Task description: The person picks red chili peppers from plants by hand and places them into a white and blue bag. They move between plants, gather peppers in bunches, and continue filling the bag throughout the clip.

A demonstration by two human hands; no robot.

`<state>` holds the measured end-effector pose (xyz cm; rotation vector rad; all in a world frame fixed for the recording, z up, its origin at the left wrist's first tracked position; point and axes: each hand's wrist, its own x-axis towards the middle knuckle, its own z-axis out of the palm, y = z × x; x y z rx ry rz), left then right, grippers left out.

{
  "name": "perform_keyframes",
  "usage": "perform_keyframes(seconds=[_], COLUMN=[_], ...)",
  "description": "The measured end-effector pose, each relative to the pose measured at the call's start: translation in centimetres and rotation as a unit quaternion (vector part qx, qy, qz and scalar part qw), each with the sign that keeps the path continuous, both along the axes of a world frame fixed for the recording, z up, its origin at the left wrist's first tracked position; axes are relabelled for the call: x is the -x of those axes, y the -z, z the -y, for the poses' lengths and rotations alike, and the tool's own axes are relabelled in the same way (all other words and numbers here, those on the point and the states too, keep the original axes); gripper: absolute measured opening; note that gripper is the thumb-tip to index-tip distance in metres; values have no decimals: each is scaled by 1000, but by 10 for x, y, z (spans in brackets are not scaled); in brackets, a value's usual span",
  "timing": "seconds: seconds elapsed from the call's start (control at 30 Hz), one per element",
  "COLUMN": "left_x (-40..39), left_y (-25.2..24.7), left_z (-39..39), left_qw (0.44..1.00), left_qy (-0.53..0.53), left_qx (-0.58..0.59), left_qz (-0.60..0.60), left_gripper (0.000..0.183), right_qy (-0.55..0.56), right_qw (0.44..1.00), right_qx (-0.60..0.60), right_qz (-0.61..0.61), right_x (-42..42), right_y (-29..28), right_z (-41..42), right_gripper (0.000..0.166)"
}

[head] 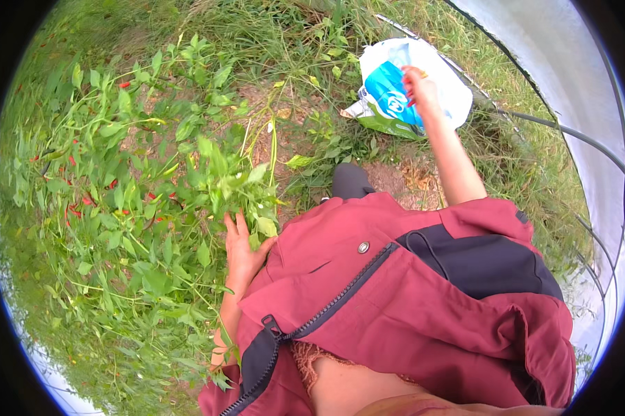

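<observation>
My right hand is over a white plastic bag with blue and green printing, which stands on the ground at the upper right. Small red chilli peppers show at its curled fingers. To the left, my left hand is at the leafy top of a chilli plant, fingers and thumb apart among the leaves. Whether it grips a stem there is hidden by foliage. Several ripe red chillies hang on the plants farther left.
Dense chilli plants fill the left side. A dark boot stands on bare soil ahead of my maroon jacket. Plastic sheeting and a curved pipe run along the right, beside grass.
</observation>
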<state>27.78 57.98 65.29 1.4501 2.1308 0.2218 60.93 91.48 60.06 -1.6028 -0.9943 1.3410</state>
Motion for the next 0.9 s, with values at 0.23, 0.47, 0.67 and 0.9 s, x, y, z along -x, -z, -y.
perform_keyframes(seconds=[0.23, 0.47, 0.67, 0.9], left_x=[11, -8, -5, -54], left_y=[3, -19, -21, -65], left_z=[2, -18, -11, -45], left_qw=[998, 989, 963, 940], left_qy=[57, -23, 17, -68], left_qx=[-11, 132, 87, 53], left_qz=[11, -59, -254, -331], left_gripper=[82, 79, 63, 61], right_qy=[-15, -397, -572, -482], right_qw=[960, 853, 764, 735], right_qx=[-57, 30, 17, 27], right_qz=[275, 337, 299, 476], right_x=[-116, -139, -146, -122], right_y=[44, 129, 163, 157], right_z=[-97, -54, -9, 17], right_gripper=[45, 97, 97, 78])
